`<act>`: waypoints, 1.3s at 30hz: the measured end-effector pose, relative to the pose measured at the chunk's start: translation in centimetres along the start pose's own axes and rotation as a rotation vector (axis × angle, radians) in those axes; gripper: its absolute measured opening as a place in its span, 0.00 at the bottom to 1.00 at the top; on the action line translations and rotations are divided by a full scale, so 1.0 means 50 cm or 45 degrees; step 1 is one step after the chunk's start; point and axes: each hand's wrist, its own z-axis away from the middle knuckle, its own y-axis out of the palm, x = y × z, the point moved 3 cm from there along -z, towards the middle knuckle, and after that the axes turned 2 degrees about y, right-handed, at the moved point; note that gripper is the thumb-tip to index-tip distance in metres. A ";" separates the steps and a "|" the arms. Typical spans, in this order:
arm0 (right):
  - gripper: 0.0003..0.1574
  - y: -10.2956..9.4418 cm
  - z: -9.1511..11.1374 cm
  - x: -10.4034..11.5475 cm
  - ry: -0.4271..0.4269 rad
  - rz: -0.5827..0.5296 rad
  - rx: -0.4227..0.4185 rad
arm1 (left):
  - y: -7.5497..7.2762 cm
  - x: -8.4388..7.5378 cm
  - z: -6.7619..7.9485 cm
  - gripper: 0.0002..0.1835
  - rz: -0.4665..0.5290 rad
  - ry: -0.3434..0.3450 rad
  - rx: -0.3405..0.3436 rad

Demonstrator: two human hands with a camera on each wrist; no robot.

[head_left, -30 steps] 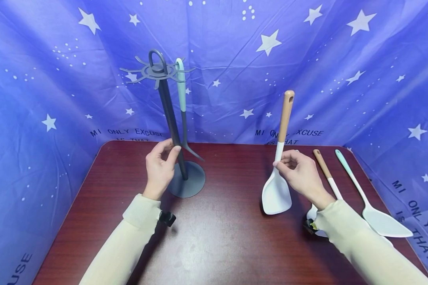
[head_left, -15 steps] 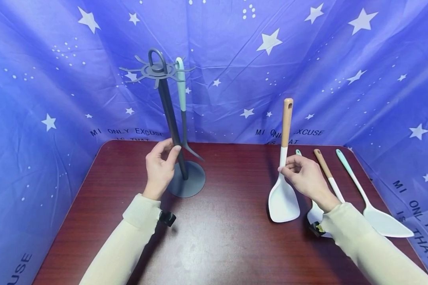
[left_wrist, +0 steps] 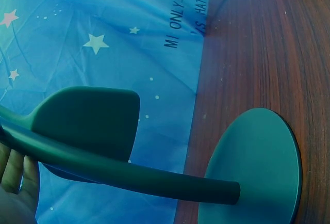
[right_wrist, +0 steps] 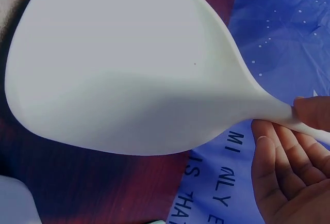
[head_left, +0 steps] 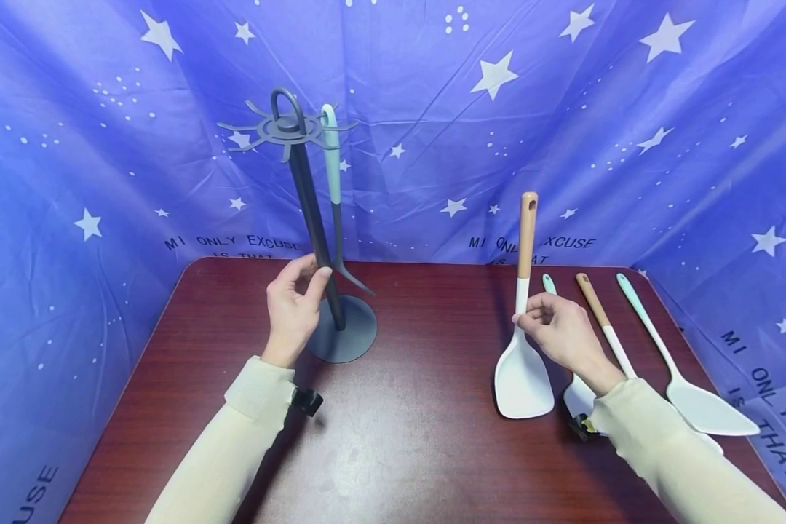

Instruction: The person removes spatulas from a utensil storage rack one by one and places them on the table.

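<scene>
In the head view my left hand (head_left: 293, 309) grips the dark post of a utensil stand (head_left: 309, 196) between thumb and fingers. Curved hooks ring the stand's top, and a round base (head_left: 350, 338) rests on the table. From one hook hangs a turner (head_left: 332, 164) with a mint handle and dark blade; the left wrist view shows its broad blade (left_wrist: 93, 126) behind the post. My right hand (head_left: 560, 331) pinches the white neck of a spatula (head_left: 524, 378) with a wooden handle, held upright, handle end up. The right wrist view shows its wide white blade (right_wrist: 134, 74) close up.
At the right of the dark red table (head_left: 419, 451) lie several utensils: a mint-handled one (head_left: 578, 397) partly behind the right hand, a wooden-handled one (head_left: 592, 300), and a mint-handled turner (head_left: 707, 407). A blue star-patterned curtain (head_left: 406, 109) surrounds the table.
My right hand has lowered the spatula and shifted it slightly right, toward the table. The left hand stays on the post, and the stand has not moved.
</scene>
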 end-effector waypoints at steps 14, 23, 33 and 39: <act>0.07 0.006 0.002 -0.014 0.060 0.024 0.041 | -0.003 0.000 -0.003 0.10 0.008 0.001 -0.003; 0.08 0.010 0.006 -0.028 0.096 0.048 0.045 | -0.004 0.000 -0.002 0.10 -0.003 0.009 -0.003; 0.10 0.017 0.013 -0.044 0.139 0.076 0.043 | 0.001 -0.001 -0.001 0.10 -0.002 -0.006 0.016; 0.11 0.019 0.009 -0.051 0.145 0.084 0.047 | -0.001 -0.003 0.000 0.10 -0.006 -0.018 0.008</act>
